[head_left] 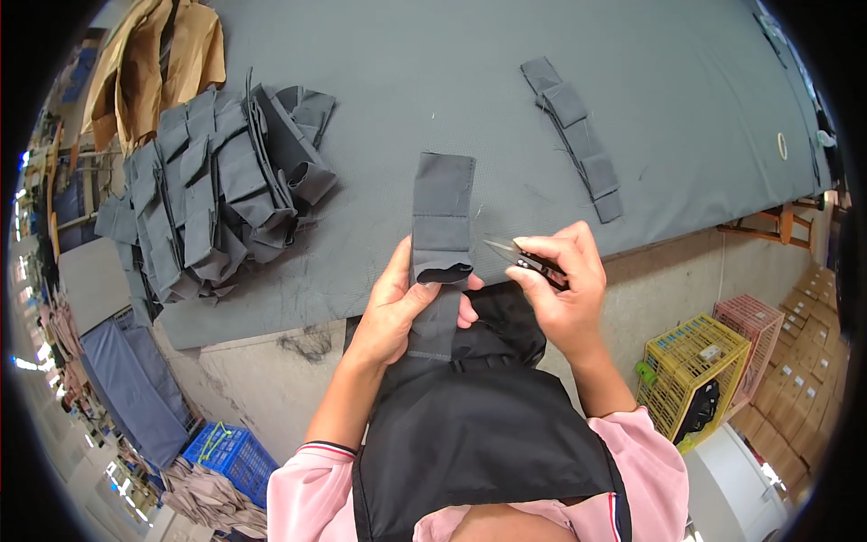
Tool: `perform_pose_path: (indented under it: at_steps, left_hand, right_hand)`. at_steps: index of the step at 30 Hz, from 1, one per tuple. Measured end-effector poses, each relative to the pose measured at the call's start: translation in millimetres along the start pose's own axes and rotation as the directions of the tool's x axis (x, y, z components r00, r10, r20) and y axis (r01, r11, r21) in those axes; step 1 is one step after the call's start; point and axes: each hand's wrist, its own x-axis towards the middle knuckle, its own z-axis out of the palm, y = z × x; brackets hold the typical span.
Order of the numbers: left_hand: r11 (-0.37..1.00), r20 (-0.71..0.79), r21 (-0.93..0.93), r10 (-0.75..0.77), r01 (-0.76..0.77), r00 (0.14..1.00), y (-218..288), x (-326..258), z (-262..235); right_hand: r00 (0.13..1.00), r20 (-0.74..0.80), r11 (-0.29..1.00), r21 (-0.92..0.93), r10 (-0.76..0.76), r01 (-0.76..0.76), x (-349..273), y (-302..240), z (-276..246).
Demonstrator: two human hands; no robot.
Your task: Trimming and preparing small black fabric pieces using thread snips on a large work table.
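Note:
A dark grey sewn fabric strip with stitched cross seams hangs over the table's near edge, its middle bulging into a loop. My left hand grips it, thumb on top near the loop and fingers behind. To its right, my right hand is closed around small thread snips, whose pointed blades aim left toward the strip without touching it. Loose threads stick out along the strip's right edge. Farther right, another such fabric strip lies alone on the table.
A grey cloth-covered table spreads ahead. At left sits a heap of similar fabric strips, with a brown paper bag behind. Thread scraps litter the near edge. A blue crate, a yellow crate and stacked cartons stand below.

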Motion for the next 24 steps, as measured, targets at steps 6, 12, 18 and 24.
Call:
perform_pose_path:
  at_steps: [6,12,18,24]
  left_hand:
    - [1.000,0.036,-0.013,0.022,-0.021,0.999,-3,0,4]
    - [0.999,0.074,-0.040,-0.013,0.016,0.997,-3,0,3]
    - [0.991,0.085,-0.106,-0.075,0.084,0.994,-5,0,2]
    - [0.998,0.067,-0.037,-0.047,0.049,0.997,-2,-1,8]
  right_hand:
    - [0.941,0.008,0.900,-0.289,-0.337,0.325,13,1,12]
    - [0.944,-0.011,0.893,-0.326,-0.330,0.308,11,2,21]
    - [0.995,0.045,0.996,-0.021,-0.091,0.092,10,9,13]
    - [0.966,0.028,0.954,-0.152,-0.259,0.260,15,-1,20]
